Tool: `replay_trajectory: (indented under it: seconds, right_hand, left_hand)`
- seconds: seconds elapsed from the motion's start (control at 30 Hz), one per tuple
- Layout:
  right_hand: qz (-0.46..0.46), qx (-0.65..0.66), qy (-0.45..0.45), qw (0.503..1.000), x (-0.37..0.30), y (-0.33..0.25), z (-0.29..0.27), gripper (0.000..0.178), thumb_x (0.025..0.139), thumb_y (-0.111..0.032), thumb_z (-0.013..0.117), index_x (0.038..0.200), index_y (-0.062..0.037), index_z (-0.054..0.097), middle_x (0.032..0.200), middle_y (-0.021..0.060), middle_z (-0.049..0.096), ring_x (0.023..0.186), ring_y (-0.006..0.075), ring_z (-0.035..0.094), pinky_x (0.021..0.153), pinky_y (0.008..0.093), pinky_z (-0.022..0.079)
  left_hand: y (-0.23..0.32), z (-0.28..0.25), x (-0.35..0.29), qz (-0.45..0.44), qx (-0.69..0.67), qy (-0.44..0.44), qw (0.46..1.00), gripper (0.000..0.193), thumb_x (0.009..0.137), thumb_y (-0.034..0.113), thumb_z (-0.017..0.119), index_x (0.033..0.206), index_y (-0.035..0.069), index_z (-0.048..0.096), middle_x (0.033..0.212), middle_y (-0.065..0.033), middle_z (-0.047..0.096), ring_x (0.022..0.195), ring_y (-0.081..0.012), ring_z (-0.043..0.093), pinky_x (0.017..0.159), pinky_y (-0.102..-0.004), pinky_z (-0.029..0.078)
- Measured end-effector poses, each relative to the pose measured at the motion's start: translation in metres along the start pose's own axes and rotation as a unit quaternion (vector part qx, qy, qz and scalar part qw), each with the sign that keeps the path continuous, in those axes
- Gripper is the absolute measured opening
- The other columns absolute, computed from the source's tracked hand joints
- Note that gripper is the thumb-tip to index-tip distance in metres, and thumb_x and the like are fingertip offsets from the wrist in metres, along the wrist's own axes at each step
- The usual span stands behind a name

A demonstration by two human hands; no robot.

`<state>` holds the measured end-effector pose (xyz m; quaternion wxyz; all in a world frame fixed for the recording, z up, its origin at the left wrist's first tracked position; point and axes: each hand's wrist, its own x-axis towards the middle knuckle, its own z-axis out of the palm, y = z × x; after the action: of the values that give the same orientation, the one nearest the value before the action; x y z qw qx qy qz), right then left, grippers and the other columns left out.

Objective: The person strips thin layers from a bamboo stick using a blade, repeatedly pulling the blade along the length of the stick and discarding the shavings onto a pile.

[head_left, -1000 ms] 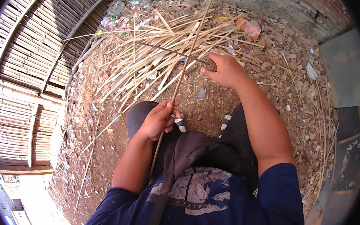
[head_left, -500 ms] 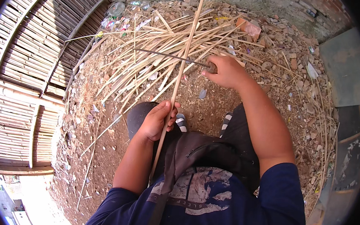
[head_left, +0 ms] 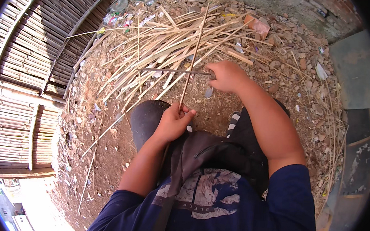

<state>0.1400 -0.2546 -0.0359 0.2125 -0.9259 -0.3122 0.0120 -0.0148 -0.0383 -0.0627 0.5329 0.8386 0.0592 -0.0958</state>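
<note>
Find the thin bamboo strip (head_left: 199, 38) at twelve o'clock, running out from the left hand (head_left: 173, 124) above the pile of split strips (head_left: 162, 48). Looks light and dry, stiff over a short span but springy toward the far tip, hardly slippery, with edges likely to splinter. Best pinched low on its length between thumb and fingers, well clear of the knife (head_left: 171, 70) crossing it. Judge that knife rigid, heavier than the strip, to be gripped by the handle alone. Cannot tell whether touching at the crossing.

Note the left hand near the centre, with forearm coming from seven o'clock, fingers clamped on the strip, thumb toward two o'clock. See the right hand (head_left: 228, 76) between one and two o'clock, with elbow bent out toward four, fingers closed round the handle, blade pointing to nine.
</note>
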Motion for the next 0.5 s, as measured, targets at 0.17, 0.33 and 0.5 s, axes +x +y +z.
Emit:
replay_trajectory:
  seconds: [0.17, 0.33, 0.5]
  right_hand:
    - [-0.015, -0.048, -0.104, 0.993, -0.004, -0.013, 0.004, 0.028, 0.073, -0.025, 0.070, 0.098, -0.0128, 0.071, 0.087, 0.0165, 0.070, 0.088, 0.0369, 0.069, 0.078, 0.0495, 0.055]
    - [0.049, 0.024, -0.090, 0.994, 0.005, 0.009, 0.016, 0.032, 0.073, -0.025, 0.071, 0.103, -0.0135, 0.072, 0.088, 0.0174, 0.070, 0.090, 0.0372, 0.069, 0.079, 0.0490, 0.056]
    - [-0.021, -0.077, -0.119, 0.990, -0.006, -0.034, 0.007, 0.033, 0.072, -0.023, 0.071, 0.102, -0.0096, 0.071, 0.091, 0.0174, 0.070, 0.091, 0.0371, 0.069, 0.079, 0.0484, 0.055]
  left_hand:
    - [0.003, 0.009, -0.005, 0.024, 0.153, 0.052, 0.987, 0.037, 0.089, 0.031, 0.076, 0.097, 0.000, 0.057, 0.064, -0.0025, 0.054, 0.059, -0.0130, 0.051, 0.055, -0.0318, 0.043]
    - [0.012, 0.010, -0.002, 0.003, 0.189, 0.056, 0.980, 0.039, 0.086, 0.032, 0.076, 0.096, -0.002, 0.060, 0.075, -0.0189, 0.065, 0.073, -0.0372, 0.067, 0.068, -0.0443, 0.053]
    - [-0.002, 0.009, -0.005, 0.042, 0.180, 0.065, 0.981, 0.040, 0.086, 0.032, 0.077, 0.098, -0.002, 0.058, 0.070, -0.0133, 0.062, 0.064, -0.0286, 0.062, 0.061, -0.0398, 0.049]
